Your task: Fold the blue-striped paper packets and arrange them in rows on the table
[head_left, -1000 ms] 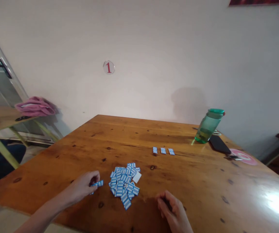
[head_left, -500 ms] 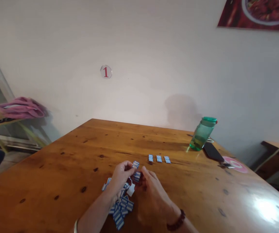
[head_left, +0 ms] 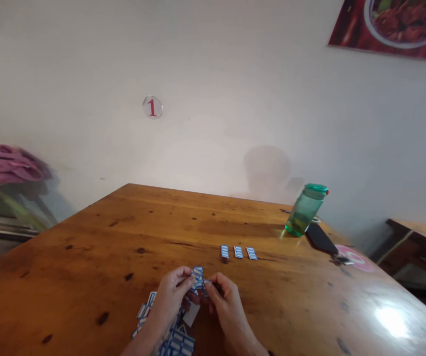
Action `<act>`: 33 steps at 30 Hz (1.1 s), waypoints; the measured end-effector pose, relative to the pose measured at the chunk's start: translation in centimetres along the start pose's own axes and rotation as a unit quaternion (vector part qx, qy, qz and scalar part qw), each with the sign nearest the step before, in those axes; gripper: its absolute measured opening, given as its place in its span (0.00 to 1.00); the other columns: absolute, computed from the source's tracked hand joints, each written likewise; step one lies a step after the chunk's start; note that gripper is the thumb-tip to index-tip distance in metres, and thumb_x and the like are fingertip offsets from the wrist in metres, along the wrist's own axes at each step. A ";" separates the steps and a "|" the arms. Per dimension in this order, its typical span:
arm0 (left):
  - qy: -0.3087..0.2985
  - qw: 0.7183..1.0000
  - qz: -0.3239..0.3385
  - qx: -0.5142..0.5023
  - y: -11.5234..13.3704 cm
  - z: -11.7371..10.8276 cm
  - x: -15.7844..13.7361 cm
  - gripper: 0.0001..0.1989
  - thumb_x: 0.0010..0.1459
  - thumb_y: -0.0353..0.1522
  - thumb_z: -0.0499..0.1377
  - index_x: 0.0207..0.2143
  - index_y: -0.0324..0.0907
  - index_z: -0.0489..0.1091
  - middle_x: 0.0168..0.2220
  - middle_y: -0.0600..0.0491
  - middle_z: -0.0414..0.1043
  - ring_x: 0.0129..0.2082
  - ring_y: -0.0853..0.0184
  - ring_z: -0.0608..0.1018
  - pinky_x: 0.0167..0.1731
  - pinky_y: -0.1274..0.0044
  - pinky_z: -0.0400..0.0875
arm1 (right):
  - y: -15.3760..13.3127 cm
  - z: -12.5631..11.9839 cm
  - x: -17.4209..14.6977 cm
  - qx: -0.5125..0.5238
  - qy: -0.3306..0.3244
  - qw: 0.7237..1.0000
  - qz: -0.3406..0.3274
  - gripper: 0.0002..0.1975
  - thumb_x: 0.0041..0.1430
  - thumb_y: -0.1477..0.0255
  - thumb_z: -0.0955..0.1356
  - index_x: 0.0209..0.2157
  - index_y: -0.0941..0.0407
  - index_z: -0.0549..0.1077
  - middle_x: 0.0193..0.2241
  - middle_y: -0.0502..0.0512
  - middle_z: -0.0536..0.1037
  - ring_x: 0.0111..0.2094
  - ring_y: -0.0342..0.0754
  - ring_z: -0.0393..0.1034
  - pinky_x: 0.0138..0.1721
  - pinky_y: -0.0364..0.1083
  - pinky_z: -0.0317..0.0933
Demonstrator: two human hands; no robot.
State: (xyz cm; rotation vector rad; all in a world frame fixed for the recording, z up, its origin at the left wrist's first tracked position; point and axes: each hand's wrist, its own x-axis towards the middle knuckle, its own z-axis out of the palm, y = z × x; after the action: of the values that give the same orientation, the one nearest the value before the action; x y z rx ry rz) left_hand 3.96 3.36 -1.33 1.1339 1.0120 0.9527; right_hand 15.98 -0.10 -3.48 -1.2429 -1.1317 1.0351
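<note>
Over the near part of the wooden table, my left hand [head_left: 174, 294] pinches a few small blue-and-white striped cards [head_left: 197, 275] between thumb and fingers. Close against them, my right hand [head_left: 226, 301] has its thumb and forefinger closed on another small striped card [head_left: 206, 288]. A loose pile of similar cards [head_left: 178, 343] lies under and beside my left forearm, partly hidden by it. One plain white piece [head_left: 191, 314] shows just below the hands. Farther out, three small groups of striped cards [head_left: 238, 252] lie side by side in a row.
A green bottle [head_left: 307, 210] stands at the table's [head_left: 168, 222] right side, with a black phone [head_left: 322, 238] and a pink round disc [head_left: 356, 258] nearby. Behind is a wall with a number sign [head_left: 152, 107]. Pink cloth [head_left: 9, 164] lies on another table at left.
Both hands have drawn a little nearer to me, and my right hand has come in to grip a card beside those in my left. The view has turned slightly right.
</note>
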 end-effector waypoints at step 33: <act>0.016 0.983 -0.083 -0.165 1.6 1.5 -0.3 0.10 0.42 0.32 0.62 0.26 0.39 0.65 0.20 0.54 0.73 0.19 0.69 0.75 0.14 0.83 0.64 | -2.0 -1.8 1.2 0.106 0.088 0.990 -0.022 0.13 0.44 0.62 0.69 0.20 0.59 0.68 0.14 0.45 0.64 0.16 0.38 0.55 0.18 0.39 0.50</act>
State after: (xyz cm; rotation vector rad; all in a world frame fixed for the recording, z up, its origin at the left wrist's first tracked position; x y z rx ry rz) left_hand 5.16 2.93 0.49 0.7498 0.9188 0.9644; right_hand 17.87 0.64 -1.41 -1.1102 -0.8860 0.9659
